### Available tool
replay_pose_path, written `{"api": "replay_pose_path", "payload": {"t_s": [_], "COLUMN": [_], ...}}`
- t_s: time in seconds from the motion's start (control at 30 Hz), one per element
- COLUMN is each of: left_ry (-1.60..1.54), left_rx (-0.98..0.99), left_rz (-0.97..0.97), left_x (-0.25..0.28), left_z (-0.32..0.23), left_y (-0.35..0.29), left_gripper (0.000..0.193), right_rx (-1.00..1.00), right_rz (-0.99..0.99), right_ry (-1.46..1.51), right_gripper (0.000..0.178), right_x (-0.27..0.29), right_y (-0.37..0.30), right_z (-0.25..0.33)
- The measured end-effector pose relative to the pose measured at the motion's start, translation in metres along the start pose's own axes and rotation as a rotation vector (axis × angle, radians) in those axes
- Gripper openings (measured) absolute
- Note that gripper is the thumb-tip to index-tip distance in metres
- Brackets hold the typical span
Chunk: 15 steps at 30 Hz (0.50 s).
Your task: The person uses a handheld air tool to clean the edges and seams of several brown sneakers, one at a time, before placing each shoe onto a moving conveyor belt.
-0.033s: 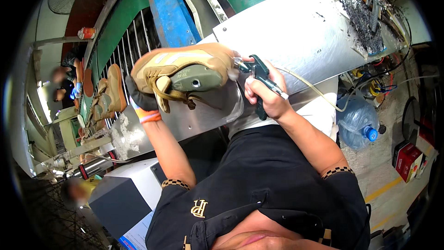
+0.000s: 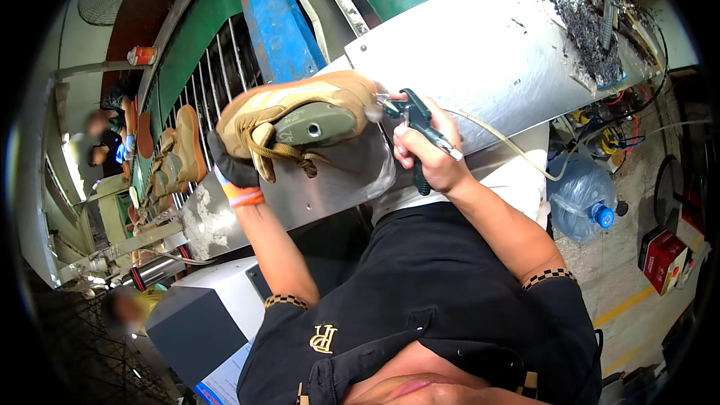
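My left hand [image 2: 234, 161], in a black glove with an orange cuff, is closed round the toe end of a tan lace-up shoe [image 2: 300, 97]. The shoe lies tilted on its side over the metal table, with brown laces and a green shoe last [image 2: 319, 124] inside. Bare and closed, my right hand [image 2: 435, 150] grips a dark green trigger gun [image 2: 416, 124] with a pale hose. Its metal nozzle points left at the shoe's heel end. A whitish blur shows there; I cannot tell whether the nozzle touches.
Several tan shoes [image 2: 180, 150] stand on a green conveyor with metal rollers [image 2: 217, 67] at left. Dark residue and tools lie on the metal table [image 2: 457, 52] at right. A large clear water bottle [image 2: 581, 202] and a red box [image 2: 664, 262] are below. Other people work far left.
The shoe's toe end and my left hand have shifted slightly right. The trigger gun and my right hand have edged a little left. The shoes on the conveyor sit slightly farther right.
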<state>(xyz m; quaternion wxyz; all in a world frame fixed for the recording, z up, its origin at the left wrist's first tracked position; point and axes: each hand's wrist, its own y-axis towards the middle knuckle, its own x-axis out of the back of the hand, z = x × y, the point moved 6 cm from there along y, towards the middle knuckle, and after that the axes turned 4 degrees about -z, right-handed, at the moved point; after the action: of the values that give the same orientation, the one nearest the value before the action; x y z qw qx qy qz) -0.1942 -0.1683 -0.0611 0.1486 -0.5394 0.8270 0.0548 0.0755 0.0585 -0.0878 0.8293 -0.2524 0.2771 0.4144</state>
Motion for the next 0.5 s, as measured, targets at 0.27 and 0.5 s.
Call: {"api": "replay_pose_path", "payload": {"t_s": [0.27, 0.5], "left_ry": [0.301, 0.482], "left_rx": [0.377, 0.659], "left_rz": [-0.239, -0.133], "left_x": [0.043, -0.011], "left_z": [0.012, 0.028], "left_y": [-0.137, -0.216], "left_gripper": [0.063, 0.074], "right_rx": [0.041, 0.039], "right_rz": [-0.055, -0.044], "right_ry": [-0.151, -0.18], "right_gripper": [0.042, 0.043], "right_x": [-0.01, -0.007], "right_y": [0.004, -0.013], "right_z": [-0.027, -0.028]}}
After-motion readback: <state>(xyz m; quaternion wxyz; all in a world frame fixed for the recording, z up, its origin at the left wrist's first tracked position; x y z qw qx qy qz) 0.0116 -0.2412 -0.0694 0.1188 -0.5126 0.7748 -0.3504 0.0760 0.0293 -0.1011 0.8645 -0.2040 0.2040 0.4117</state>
